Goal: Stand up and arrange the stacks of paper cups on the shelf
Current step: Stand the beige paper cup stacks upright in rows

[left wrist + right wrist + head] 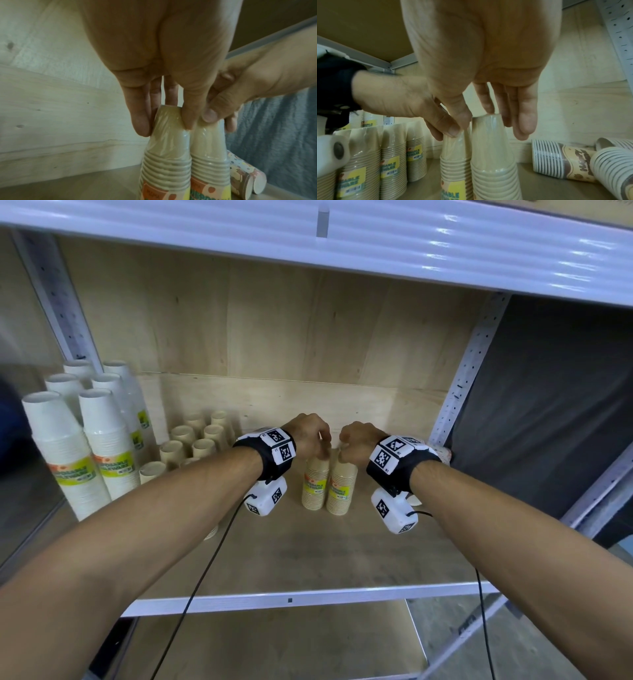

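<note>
Bare forearms, black wristbands (274, 455) with white checker-marked camera boxes (265, 499), black cables (205, 570).

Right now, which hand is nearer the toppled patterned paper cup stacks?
Right. The right hand grips a beige stack just beside the toppled patterned cup stacks; the left hand is one stack farther.

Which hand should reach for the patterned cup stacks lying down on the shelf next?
Right, probably. The toppled patterned stacks lie at the shelf's right end, beside the right hand; the left hand would have to cross over both upright beige stacks.
</note>
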A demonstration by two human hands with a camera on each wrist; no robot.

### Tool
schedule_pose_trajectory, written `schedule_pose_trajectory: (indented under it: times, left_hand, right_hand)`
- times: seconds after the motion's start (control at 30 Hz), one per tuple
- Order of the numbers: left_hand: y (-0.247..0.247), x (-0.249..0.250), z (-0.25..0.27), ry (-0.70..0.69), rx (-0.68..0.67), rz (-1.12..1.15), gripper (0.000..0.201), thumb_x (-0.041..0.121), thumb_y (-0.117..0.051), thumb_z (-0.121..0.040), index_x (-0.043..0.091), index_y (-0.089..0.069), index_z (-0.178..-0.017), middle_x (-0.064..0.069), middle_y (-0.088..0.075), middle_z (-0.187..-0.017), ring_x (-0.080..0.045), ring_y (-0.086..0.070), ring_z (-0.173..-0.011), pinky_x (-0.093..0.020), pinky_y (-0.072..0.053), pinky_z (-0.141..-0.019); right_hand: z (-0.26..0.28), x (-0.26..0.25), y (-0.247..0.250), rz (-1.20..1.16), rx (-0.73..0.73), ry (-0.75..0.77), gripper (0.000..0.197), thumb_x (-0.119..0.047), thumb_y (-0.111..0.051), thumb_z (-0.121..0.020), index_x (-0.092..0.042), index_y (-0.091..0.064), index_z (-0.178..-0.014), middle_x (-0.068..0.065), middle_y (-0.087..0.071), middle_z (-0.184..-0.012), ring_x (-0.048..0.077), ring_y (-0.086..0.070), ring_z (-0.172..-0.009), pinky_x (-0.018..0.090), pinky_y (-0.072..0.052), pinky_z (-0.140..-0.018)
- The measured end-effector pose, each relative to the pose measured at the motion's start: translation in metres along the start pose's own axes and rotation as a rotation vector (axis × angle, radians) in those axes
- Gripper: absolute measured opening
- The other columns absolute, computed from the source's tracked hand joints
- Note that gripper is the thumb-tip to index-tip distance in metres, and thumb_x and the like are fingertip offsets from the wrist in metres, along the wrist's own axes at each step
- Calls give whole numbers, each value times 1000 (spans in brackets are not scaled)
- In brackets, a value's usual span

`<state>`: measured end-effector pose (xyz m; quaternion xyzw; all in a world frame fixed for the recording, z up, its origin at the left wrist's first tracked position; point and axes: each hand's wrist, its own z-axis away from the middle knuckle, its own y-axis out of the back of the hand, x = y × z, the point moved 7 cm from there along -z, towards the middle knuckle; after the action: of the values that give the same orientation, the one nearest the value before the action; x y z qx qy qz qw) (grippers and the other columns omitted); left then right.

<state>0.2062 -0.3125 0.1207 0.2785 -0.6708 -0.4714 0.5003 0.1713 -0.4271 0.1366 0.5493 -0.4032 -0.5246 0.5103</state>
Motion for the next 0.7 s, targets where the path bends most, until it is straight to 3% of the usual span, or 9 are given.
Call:
schedule_pose_trajectory:
  times: [0.13,0.27,0.33,0.37,0.4,0.47,0.5,0.6,0.7]
  left_hand:
    - [-1,-1,-1,5,12,1,22,28,-75,-79,22,-73,-100,6,-63,-96,-16,-63,-90,-25,-51,-74]
    - [0,1,0,-8,-2,-4,21,23,-74,-80,20,-74,-100,5,-65,-98,-15,-63,-90,-25,-52,-76]
    - [0,2,1,-6,-10,-14,22,21,-74,-80,18,-74,-102,5,-64,-98,-15,-61,-89,-25,-52,-77]
    - [0,3,1,2,-12,-17,22,22,-75,-79,19,-74,-101,5,-64,-97,-15,-62,-89,-26,-53,-77]
    - [0,4,1,10,-15,-22,22,23,-76,-77,20,-73,-99,5,-64,-97,-16,-63,-90,-27,-54,-77]
    - [0,7,2,29,-30,-43,25,24,-78,-74,19,-72,-98,2,-64,-102,-18,-64,-91,-28,-55,-74]
    - [1,9,2,43,-47,-60,27,22,-79,-74,18,-71,-99,0,-63,-104,-19,-63,-92,-28,-54,-71]
    - [4,15,7,54,-104,-105,34,19,-79,-74,16,-67,-106,-5,-61,-109,-23,-63,-94,-28,-52,-68]
    - [9,17,15,61,-152,-129,40,16,-75,-76,19,-64,-115,-5,-60,-112,-23,-64,-95,-29,-54,-70]
  right_hand:
    - [0,6,3,-49,76,-60,33,-36,-68,-80,-7,-57,-91,5,-58,-82,25,-58,-76,24,-35,-48]
    - [-2,4,-1,-79,19,-53,29,-24,-66,-81,-10,-44,-68,4,-49,-69,23,-52,-67,24,-30,-45]
    - [-1,2,0,-58,-4,-37,20,-20,-64,-82,-5,-53,-74,6,-55,-73,24,-57,-72,23,-34,-48]
    - [0,0,0,-42,-13,-16,18,-19,-63,-83,-2,-61,-88,9,-62,-85,26,-62,-82,23,-41,-55]
    - [-1,0,-1,-33,-18,-6,28,-19,-62,-85,-3,-64,-108,11,-65,-106,27,-64,-98,25,-47,-66]
    - [1,-3,-1,-19,-23,18,44,-19,-58,-89,-11,-57,-132,7,-57,-133,27,-58,-118,30,-49,-88]
    - [2,-5,-1,-9,-36,31,42,-20,-57,-89,-11,-59,-131,7,-58,-133,26,-58,-116,32,-50,-90]
    - [4,-10,-1,-7,-90,49,32,-19,-58,-87,-6,-67,-114,11,-67,-114,27,-65,-101,35,-55,-83]
    - [8,-18,8,-39,-91,65,26,-21,-63,-81,-7,-70,-102,10,-69,-96,24,-67,-86,30,-52,-66]
